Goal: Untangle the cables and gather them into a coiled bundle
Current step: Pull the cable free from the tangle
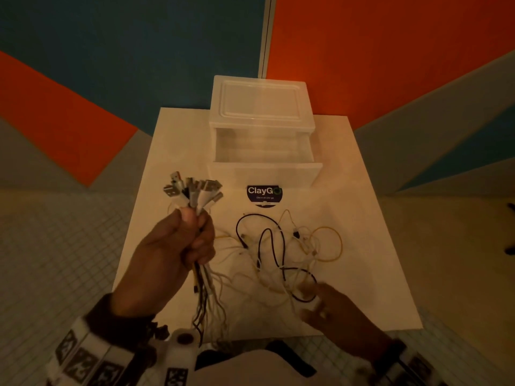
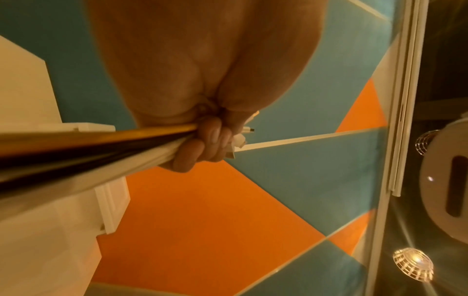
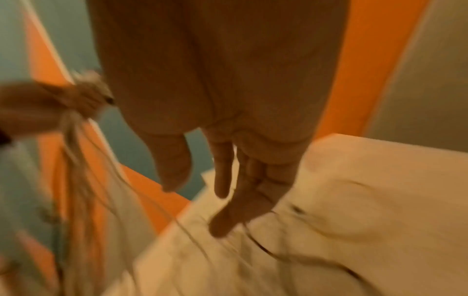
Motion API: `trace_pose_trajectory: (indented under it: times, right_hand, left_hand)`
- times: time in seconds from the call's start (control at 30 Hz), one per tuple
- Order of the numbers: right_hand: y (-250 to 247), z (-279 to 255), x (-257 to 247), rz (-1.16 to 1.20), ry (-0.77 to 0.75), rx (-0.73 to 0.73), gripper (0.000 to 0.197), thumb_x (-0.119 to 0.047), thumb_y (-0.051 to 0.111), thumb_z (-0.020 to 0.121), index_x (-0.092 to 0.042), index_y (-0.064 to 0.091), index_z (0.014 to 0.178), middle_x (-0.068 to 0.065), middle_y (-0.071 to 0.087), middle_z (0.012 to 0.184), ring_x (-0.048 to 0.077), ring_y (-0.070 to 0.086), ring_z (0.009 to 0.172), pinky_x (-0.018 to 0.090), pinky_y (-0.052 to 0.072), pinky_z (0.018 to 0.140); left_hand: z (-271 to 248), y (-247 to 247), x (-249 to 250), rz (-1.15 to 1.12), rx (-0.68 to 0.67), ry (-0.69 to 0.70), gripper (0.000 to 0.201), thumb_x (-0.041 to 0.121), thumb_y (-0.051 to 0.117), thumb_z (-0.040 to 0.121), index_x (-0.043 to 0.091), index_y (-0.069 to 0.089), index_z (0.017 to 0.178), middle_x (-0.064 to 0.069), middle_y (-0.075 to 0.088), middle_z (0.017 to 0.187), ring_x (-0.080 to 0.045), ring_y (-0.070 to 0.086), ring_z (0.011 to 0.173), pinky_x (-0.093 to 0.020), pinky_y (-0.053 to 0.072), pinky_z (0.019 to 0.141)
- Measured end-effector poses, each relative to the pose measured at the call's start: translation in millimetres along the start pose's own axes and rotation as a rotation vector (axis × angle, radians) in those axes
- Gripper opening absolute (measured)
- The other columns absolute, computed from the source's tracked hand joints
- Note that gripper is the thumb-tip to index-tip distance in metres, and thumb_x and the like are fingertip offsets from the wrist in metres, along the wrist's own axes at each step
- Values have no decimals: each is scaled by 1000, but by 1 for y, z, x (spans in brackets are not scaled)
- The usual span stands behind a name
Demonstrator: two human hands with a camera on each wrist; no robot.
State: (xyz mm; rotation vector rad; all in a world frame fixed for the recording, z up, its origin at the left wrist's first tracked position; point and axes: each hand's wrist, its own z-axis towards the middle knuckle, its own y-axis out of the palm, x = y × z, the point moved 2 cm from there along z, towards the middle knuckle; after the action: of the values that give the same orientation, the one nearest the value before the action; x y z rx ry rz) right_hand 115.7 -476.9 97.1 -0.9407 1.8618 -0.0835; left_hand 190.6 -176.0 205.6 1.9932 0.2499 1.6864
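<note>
My left hand (image 1: pixel 192 235) grips a bunch of cables just below their plugs (image 1: pixel 192 190), raised above the white table's (image 1: pixel 376 274) left side; white, black and yellow strands hang down from the fist (image 1: pixel 206 296). The left wrist view shows the fingers (image 2: pixel 202 144) curled tightly round the strands (image 2: pixel 88 144). The loose ends lie tangled on the table (image 1: pixel 281 252): black, white and yellow loops. My right hand (image 1: pixel 320 305), blurred, hovers at the tangle's near right edge with its fingers (image 3: pixel 222 200) straight and spread, holding nothing.
A clear plastic drawer unit (image 1: pixel 262 107) stands at the table's far end, its drawer (image 1: pixel 264 162) pulled out toward me. A dark round "ClayGo" sticker (image 1: pixel 264 195) lies in front of it. Orange and blue wall panels surround the table.
</note>
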Motion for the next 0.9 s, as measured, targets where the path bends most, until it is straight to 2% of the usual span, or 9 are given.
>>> trace_pose_trajectory:
  times: [0.1,0.17,0.23,0.3,0.37,0.47,0.63,0.77,0.9]
  right_hand:
    - [14,33,-110,54,-308,-69,66,-48,75,77,-39,42,133,-17,43,119,-4,50,83,15,46,72]
    - [35,50,-155,22,-490,-170,51,-35,77,79,-25,52,121,-12,44,104,-3,46,74,12,41,66]
    - [58,69,-163,-63,-527,-236,27,-24,71,86,-8,63,106,-4,54,95,4,49,74,9,38,69]
    - [71,82,-155,-127,-549,-294,18,-19,65,92,-2,67,95,14,59,95,19,54,83,19,44,78]
    - [81,95,-132,-219,-490,-352,21,-27,62,93,-7,65,92,14,53,98,25,52,86,40,46,83]
    - [92,107,-91,-360,-347,-390,30,-44,58,91,-14,57,88,4,48,93,23,52,82,50,49,81]
    - [94,106,-44,-481,-135,-508,42,-52,52,93,-15,64,107,15,54,118,33,53,107,45,43,98]
    - [97,98,-31,-372,-53,-614,21,-42,65,88,-28,66,102,11,63,119,25,59,105,33,44,90]
    - [94,92,-3,-422,40,-697,39,-30,65,87,-17,56,123,13,59,125,32,56,111,40,46,95]
  left_hand:
    - [-3,14,-6,31,-24,-14,34,47,57,92,15,54,80,-1,35,67,-12,27,55,-26,34,54]
    - [-4,18,-4,53,-28,-15,35,47,55,92,14,53,81,-1,35,67,-13,27,56,-26,33,54]
    - [-6,18,2,56,-23,-13,36,48,58,90,14,53,81,0,37,67,-13,26,56,-26,32,54]
    - [-10,15,9,58,-7,7,35,49,58,90,15,54,81,1,38,67,-12,26,56,-25,34,54]
    - [-15,12,14,42,10,27,34,48,59,90,16,55,81,2,38,68,-12,27,56,-24,35,54]
    - [-21,16,20,32,9,61,36,47,59,91,13,52,81,1,36,68,-12,27,56,-24,35,54]
    - [-22,16,36,-7,-9,120,37,45,58,92,12,48,82,2,34,66,-9,29,53,-23,37,53]
    - [-22,9,38,-18,5,99,36,46,58,92,12,47,82,3,35,66,-8,31,52,-23,38,52]
    - [-26,4,40,-24,6,85,37,46,59,91,12,47,83,3,34,66,-6,32,52,-22,37,52]
